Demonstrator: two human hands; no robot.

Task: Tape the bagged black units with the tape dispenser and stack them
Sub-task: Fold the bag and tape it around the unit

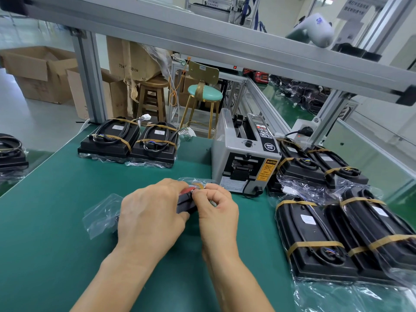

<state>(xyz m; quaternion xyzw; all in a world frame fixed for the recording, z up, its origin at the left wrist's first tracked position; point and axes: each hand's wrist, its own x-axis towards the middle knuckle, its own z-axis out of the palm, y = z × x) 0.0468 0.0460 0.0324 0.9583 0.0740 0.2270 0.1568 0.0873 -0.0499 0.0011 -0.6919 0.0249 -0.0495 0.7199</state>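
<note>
A small black unit with a red part (188, 200) lies in a clear plastic bag (101, 216) on the green mat, mostly hidden under my hands. My left hand (150, 216) covers and grips it from the left. My right hand (217, 207) pinches the bag's top edge near the red part. Just behind my hands stands the grey tape dispenser (244, 158), its outlet facing me. Two bagged black units (129, 143) with brown bands sit side by side at the back left. Several more bagged units (342, 233) lie at the right.
The green mat (56, 233) stretches left and toward me. An aluminium frame post (89, 77) rises at the back left, a crossbeam overhead. Another bagged unit (11, 152) sits on a neighbouring table at far left. Stools and cardboard boxes stand beyond the table's edge.
</note>
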